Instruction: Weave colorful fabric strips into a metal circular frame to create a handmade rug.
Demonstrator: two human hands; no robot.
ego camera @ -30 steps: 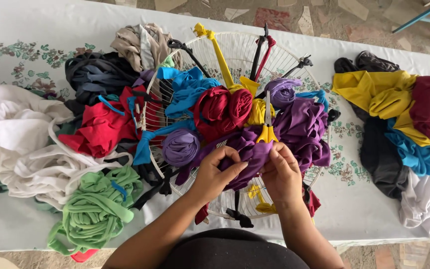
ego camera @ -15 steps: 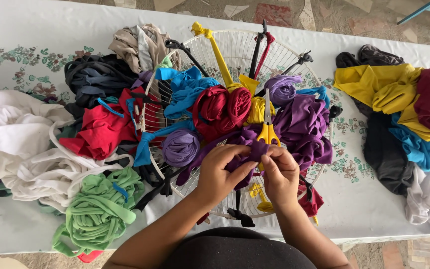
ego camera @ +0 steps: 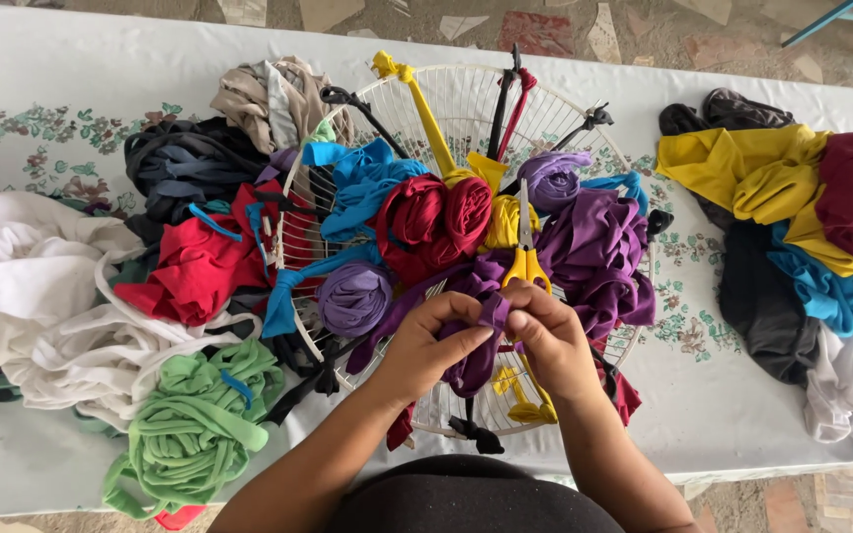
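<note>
A round white wire grille [ego camera: 466,94] lies on the table, with coloured cloth strips tied to it. My left hand [ego camera: 428,345] and my right hand [ego camera: 548,336] meet over its near side, both pinching the same purple cloth strip [ego camera: 481,341]. Yellow-handled scissors [ego camera: 525,247] rest on the grille just beyond my right hand. Rolled dark red cloth [ego camera: 431,222], a purple roll [ego camera: 352,296] and bunched purple cloth [ego camera: 594,242] lie on the grille around them.
White cloth [ego camera: 32,286], a red piece [ego camera: 185,266], a green strip bundle [ego camera: 199,424] and dark cloth [ego camera: 180,163] are heaped at left. A pile of yellow, maroon, blue and black cloth [ego camera: 792,217] sits at right on the flowered tablecloth [ego camera: 32,118].
My hands have drawn closer together and nearer to me, gathering the purple strip between the fingertips. The scissors stay on the grille.
</note>
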